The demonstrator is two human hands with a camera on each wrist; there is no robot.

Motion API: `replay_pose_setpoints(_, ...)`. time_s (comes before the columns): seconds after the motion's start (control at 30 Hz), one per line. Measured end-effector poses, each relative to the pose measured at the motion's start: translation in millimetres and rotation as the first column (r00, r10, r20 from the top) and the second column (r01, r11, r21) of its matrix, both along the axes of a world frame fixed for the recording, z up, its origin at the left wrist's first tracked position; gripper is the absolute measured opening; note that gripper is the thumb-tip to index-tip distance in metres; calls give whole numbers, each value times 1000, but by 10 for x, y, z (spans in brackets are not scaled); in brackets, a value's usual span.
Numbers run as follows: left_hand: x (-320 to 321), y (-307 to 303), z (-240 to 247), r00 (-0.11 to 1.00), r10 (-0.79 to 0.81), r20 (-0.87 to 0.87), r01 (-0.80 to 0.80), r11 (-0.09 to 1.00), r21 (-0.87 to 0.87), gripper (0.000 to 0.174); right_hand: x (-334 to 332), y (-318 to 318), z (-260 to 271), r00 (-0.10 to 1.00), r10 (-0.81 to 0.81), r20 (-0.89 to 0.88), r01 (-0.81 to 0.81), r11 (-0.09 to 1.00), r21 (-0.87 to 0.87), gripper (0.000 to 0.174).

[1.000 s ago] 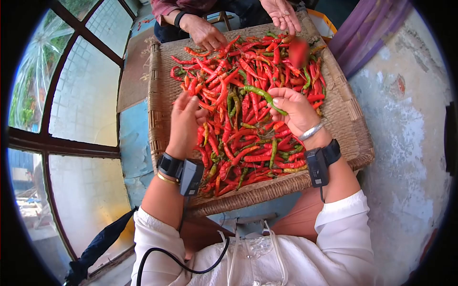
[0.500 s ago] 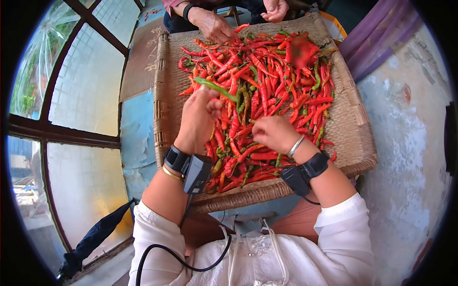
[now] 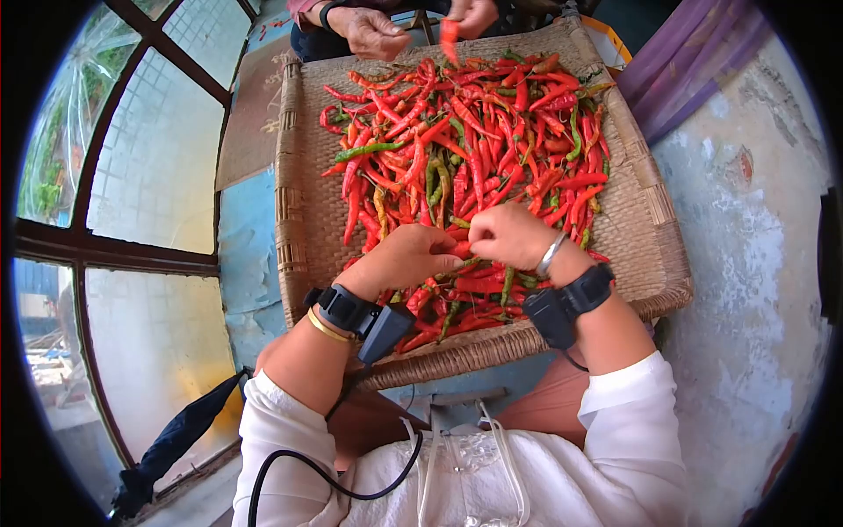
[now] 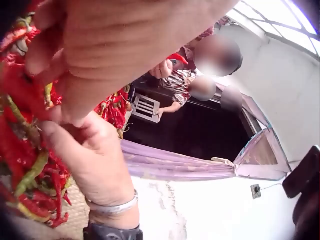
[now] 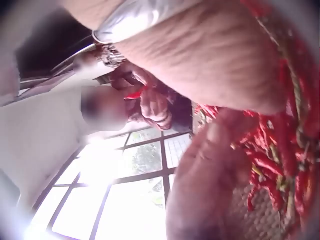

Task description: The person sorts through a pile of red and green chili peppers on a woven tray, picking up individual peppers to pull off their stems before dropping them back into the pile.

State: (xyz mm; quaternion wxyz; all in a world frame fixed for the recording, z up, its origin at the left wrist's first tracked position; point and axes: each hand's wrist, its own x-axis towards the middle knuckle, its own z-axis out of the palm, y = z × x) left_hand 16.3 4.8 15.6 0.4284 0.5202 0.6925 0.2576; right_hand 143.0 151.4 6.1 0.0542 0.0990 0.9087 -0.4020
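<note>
Over the near half of a large pile of chili peppers (image 3: 474, 132), both hands meet at one red chili pepper (image 3: 460, 249). My left hand (image 3: 406, 256) holds it between thumb and fingers. My right hand (image 3: 512, 236) has its fingers curled in at the pepper's other end, the fingertips partly hidden. Mostly red pods, with some green ones, make up the pile on a woven tray (image 3: 637, 237). A green chili pepper (image 3: 369, 151) lies at the pile's left side.
Across the tray, another person's hands (image 3: 373, 33) are at the far edge, one with a red chili pepper (image 3: 450, 42). Windows (image 3: 158, 167) stand to the left, a bare wall (image 3: 746, 290) and purple curtain (image 3: 685, 70) to the right. A folded dark umbrella (image 3: 180, 443) leans at lower left.
The green chili pepper went from my right hand to my left, then onto the pile's left side. My left hand has come back toward the right hand, at a red chili pepper. The other person's hands drew back.
</note>
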Motion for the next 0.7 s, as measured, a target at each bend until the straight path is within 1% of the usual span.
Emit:
replay_pose_setpoints(0.03,-11,-2,-1,1000,0,1,0,1000,-1,23,7,48,94,997,-63,39,67,989,-131,11)
replay_pose_setpoints(0.07,-20,-2,15,996,-33,81,38,997,-68,22,26,111,85,995,-89,38,96,960,-264,11)
replay_pose_setpoints(0.1,-26,2,61,985,-60,162,82,988,-132,23,37,148,107,993,-115,40,122,912,-392,12)
replay_pose_setpoints(0.13,-36,5,118,985,-61,163,83,988,-133,23,62,183,157,986,-133,102,167,820,-548,13)
replay_pose_setpoints(0.17,-53,8,181,971,21,240,30,978,-205,22,59,207,210,986,-134,104,169,819,-548,13)
replay_pose_setpoints(0.2,-78,10,212,945,107,309,-18,960,-279,22,48,235,254,960,-259,103,272,787,-554,12)
replay_pose_setpoints(0.23,-123,1,205,945,108,310,-18,960,-278,22,35,263,273,920,-379,103,368,743,-559,11)
replay_pose_setpoints(0.27,-180,-15,191,863,285,416,-234,957,-171,22,32,311,169,901,-433,15,356,721,-594,12)
replay_pose_setpoints(0.3,-221,-17,181,733,423,533,-449,889,-87,23,38,338,102,902,-431,13,354,723,-593,12)
replay_pose_setpoints(0.33,-242,-4,175,733,423,533,-451,888,-85,23,42,360,46,907,-416,-66,374,868,-325,13)
replay_pose_setpoints(0.37,-259,10,166,491,503,711,-633,767,-105,24,34,374,-23,916,-378,-137,378,926,-25,16)
replay_pose_setpoints(0.4,-271,23,154,208,501,840,-772,611,-173,26,11,359,-86,923,-353,-153,369,925,93,17)
replay_pose_setpoints(0.43,-275,29,110,206,496,843,-774,610,-170,26,6,350,-125,924,-349,-154,366,925,98,17)
replay_pose_setpoints(0.5,-258,31,32,293,533,794,-713,675,-190,29,-33,289,-148,949,-208,-237,285,887,364,18)
replay_pose_setpoints(0.53,-216,35,38,346,524,778,-684,709,-172,27,-74,268,-122,967,-182,-176,236,899,368,22)
replay_pose_setpoints(0.57,-180,30,34,342,520,783,-688,706,-169,27,-126,253,-130,969,-175,-175,231,898,375,22)
replay_pose_setpoints(0.63,-116,42,44,518,447,729,-545,829,-121,26,-245,241,-183,969,-120,-216,212,852,478,30)
replay_pose_setpoints(0.67,-76,48,43,536,464,705,-533,834,-144,25,-344,249,-178,986,-129,-102,164,836,524,36)
replay_pose_setpoints(0.7,-59,44,27,553,449,702,-507,850,-145,25,-413,242,-182,986,-128,-110,167,829,533,36)
